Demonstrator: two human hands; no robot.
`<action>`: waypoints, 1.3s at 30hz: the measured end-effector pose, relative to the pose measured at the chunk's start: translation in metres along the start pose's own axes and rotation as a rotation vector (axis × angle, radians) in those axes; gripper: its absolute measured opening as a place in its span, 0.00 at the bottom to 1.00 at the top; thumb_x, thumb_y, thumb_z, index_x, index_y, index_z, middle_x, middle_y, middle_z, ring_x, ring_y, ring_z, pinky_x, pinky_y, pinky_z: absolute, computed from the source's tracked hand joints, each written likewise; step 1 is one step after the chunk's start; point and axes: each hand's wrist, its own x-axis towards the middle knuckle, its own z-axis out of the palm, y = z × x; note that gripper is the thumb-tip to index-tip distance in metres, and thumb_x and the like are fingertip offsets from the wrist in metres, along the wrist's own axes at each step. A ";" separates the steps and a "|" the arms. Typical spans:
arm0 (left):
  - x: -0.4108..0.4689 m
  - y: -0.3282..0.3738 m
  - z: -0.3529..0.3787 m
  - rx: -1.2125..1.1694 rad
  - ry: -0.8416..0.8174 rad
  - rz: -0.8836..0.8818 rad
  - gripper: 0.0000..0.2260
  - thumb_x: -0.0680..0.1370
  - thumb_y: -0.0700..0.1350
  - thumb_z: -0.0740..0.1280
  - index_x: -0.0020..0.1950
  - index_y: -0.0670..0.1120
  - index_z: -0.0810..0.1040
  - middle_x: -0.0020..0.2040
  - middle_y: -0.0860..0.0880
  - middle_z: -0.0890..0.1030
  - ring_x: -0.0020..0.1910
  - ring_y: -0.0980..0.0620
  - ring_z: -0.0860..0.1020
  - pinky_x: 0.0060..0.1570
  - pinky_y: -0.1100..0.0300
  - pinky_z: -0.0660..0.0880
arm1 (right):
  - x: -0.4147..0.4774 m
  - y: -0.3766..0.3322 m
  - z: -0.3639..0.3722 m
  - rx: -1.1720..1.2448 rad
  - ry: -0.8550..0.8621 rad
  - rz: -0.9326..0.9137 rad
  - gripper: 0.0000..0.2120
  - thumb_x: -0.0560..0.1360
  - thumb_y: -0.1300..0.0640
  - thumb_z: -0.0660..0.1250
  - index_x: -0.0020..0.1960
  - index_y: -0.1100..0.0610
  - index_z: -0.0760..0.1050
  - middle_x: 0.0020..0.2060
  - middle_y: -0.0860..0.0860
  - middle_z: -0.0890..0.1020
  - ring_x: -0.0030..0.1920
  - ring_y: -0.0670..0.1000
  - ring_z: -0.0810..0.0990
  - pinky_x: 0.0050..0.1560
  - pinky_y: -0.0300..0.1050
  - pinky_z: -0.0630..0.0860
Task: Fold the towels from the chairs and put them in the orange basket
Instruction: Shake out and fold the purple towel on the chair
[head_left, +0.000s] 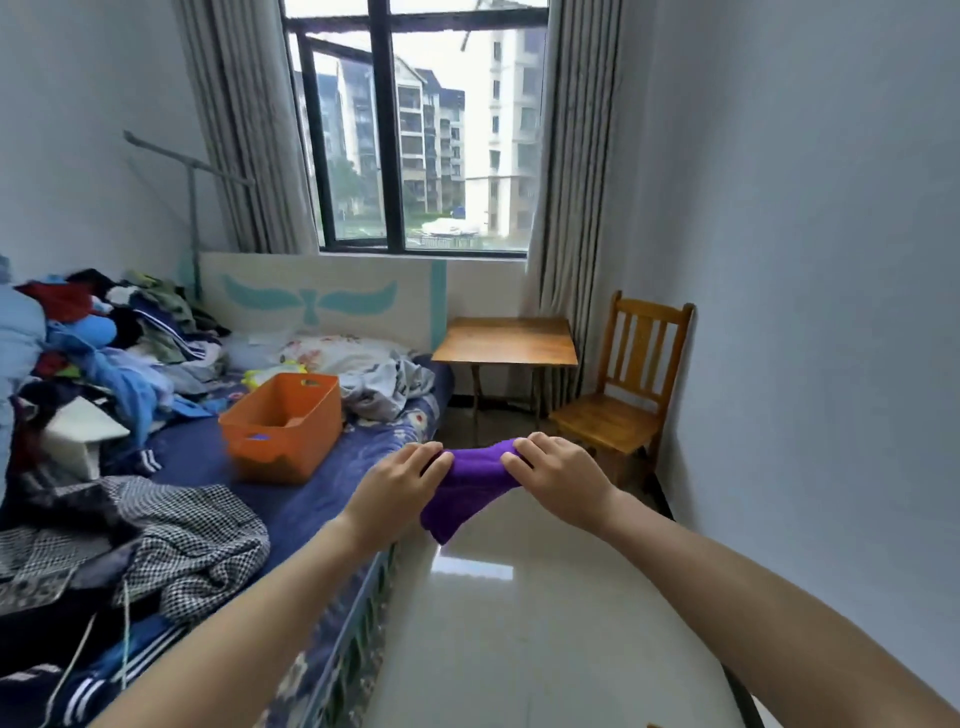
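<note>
Both hands are raised in front of the person, close together, with a purple towel (467, 493) stretched between them. The left hand (402, 475) grips the towel's left end: its fingers are curled over the top edge of the cloth and the thumb is hidden underneath. The right hand (558, 470) grips the right end in the same way, knuckles up and fingers bent down onto the fabric. Between the two grips the towel is bunched along its upper edge, and the rest hangs down in a loose fold that ends in a corner below the left hand. It is held in the air over the shiny floor (519, 623), just beside the edge of the bed (306, 499), and touches neither.

The orange basket (291, 447) stands on the blue bedspread to the left of the hands, near them but apart from the towel, its open top facing up. What lies inside it cannot be made out.

A wooden chair (613, 415) stands against the right wall beyond the hands, its seat bare, with a small wooden table (506, 340) just beside it under the window (415, 130). A pile of clothes (130, 338) covers the far left of the bed, and a checked cloth (171, 535) lies crumpled nearer the person.
</note>
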 end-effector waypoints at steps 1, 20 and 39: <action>-0.005 -0.013 -0.007 0.021 0.001 -0.001 0.14 0.70 0.39 0.59 0.54 0.42 0.70 0.46 0.42 0.82 0.39 0.45 0.82 0.37 0.57 0.80 | 0.016 -0.004 0.002 -0.001 0.006 -0.022 0.06 0.71 0.63 0.62 0.48 0.59 0.68 0.38 0.54 0.80 0.35 0.53 0.79 0.32 0.44 0.78; 0.023 -0.132 -0.003 0.147 -0.048 -0.038 0.29 0.59 0.36 0.79 0.54 0.41 0.69 0.46 0.42 0.82 0.39 0.44 0.82 0.36 0.56 0.80 | 0.139 0.053 0.075 -0.055 0.169 -0.196 0.12 0.68 0.63 0.67 0.49 0.58 0.67 0.39 0.54 0.80 0.35 0.53 0.79 0.30 0.43 0.78; 0.113 -0.197 0.250 0.094 -0.179 -0.111 0.18 0.65 0.37 0.65 0.54 0.45 0.69 0.44 0.46 0.82 0.37 0.49 0.82 0.36 0.60 0.79 | 0.103 0.198 0.310 0.131 0.023 -0.170 0.11 0.66 0.61 0.62 0.48 0.56 0.67 0.33 0.50 0.78 0.30 0.50 0.77 0.22 0.39 0.72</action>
